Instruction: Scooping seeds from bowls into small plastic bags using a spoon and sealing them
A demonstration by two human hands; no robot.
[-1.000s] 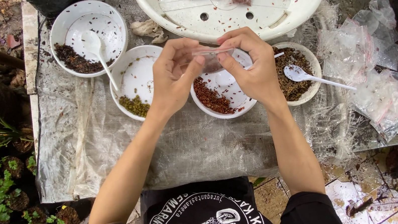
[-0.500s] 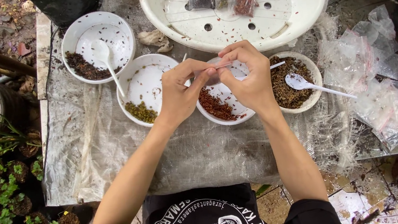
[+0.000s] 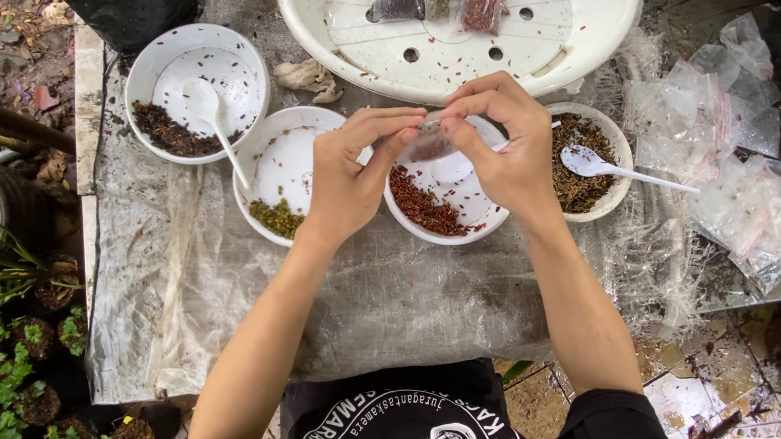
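Both hands meet above the middle white bowl [image 3: 448, 204], which holds reddish-brown seeds. The left hand [image 3: 355, 169] and the right hand [image 3: 500, 141] each pinch a small clear plastic bag [image 3: 428, 141] between thumb and fingers, so each grip is closed narrow on the bag, which hangs between the fingertips just over the bowl. A bowl of green seeds [image 3: 290, 172] sits beside the left hand on the plastic-covered bench [image 3: 222, 300]; a bowl with a white spoon [image 3: 617, 167] lies to the right.

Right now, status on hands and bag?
Left hand, right hand: fingers pinching small clear bag. Bag over bowl of reddish seeds. Nothing blocking.
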